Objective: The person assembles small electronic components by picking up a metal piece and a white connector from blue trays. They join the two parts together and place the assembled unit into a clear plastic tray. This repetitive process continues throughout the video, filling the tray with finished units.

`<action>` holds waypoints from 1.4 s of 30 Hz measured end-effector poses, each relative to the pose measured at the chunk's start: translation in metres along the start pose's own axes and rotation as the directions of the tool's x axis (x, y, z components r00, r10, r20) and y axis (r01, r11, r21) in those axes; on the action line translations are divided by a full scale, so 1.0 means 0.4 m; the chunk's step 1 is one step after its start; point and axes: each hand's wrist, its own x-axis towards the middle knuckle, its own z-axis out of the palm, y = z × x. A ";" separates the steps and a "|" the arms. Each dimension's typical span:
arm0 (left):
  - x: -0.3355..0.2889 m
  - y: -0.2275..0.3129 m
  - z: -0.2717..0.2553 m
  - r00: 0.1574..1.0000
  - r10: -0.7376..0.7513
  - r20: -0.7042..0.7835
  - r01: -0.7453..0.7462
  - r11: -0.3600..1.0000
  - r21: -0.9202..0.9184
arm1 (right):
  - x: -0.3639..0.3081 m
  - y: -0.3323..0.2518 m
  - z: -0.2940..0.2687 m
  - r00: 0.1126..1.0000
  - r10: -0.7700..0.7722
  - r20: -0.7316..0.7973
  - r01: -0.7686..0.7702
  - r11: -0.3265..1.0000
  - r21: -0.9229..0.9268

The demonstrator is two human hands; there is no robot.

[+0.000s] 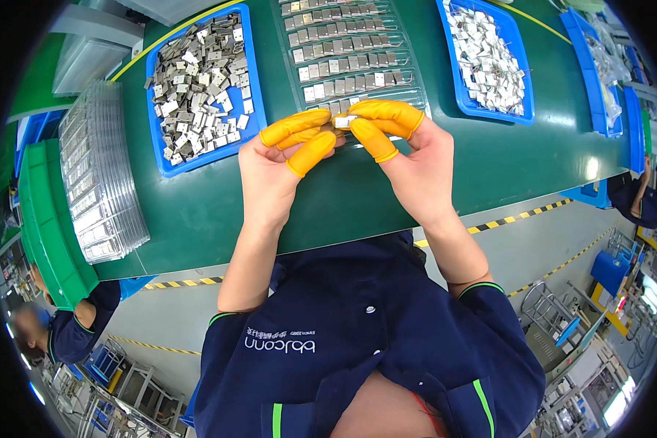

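Both hands wear yellow finger cots and meet over the near end of a clear blister tray (422, 95). Between their fingertips is a small white-and-metal connector piece (345, 122). My right hand (420, 157) pinches it between thumb and forefinger. From the other side, my left hand (269, 164) closes its fingertips on its darker end; whether this is one part or two pressed together I cannot tell. Rows of metal connector pieces (341, 45) with thin wires lie in the blister tray, partly hidden by my fingers.
At left, a blue tray (252, 139) holds loose metal shells; at right, another blue tray (482, 111) holds white wired parts. Stacked clear blister trays (102, 175) and a green bin (47, 219) line the table's left end. Blue bins (590, 66) stand far right. Other people are at both sides.
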 end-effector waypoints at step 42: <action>-0.044 -0.052 0.061 0.984 0.094 -0.151 -0.086 0.995 0.059 | -0.031 0.063 -0.028 0.926 -0.377 0.028 0.354 0.838 -0.414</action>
